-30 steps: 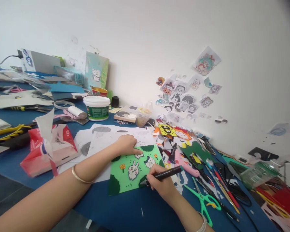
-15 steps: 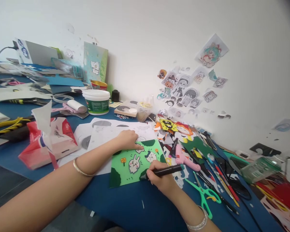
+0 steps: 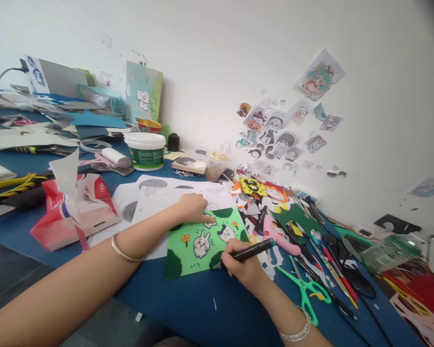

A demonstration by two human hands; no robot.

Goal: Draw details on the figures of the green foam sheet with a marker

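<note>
A green sheet (image 3: 188, 241) with dark green patches, orange flowers and white cartoon animals lies at the front of the blue table. My right hand (image 3: 240, 262) is closed around a black marker (image 3: 255, 249) with a teal end. The marker's tip is down at the sheet's lower right corner, partly hidden by my fingers. My left hand (image 3: 193, 209) lies flat, fingers stretched, across the sheet's upper edge and the white papers (image 3: 148, 202) behind it. Nothing is gripped in it.
Green scissors (image 3: 304, 286), a pink glue gun (image 3: 280, 236) and several pens crowd the right. A red tissue pack (image 3: 94, 207) sits at left, a white-lidded tub (image 3: 146, 152) behind it. Paper scraps (image 3: 253, 207) pile against the wall. A transparent green bottle (image 3: 392, 253) lies far right.
My right hand and the marker have shifted very slightly, the marker's back end tipping up a little. My left hand keeps its place on the sheet. The whole view has moved a touch.
</note>
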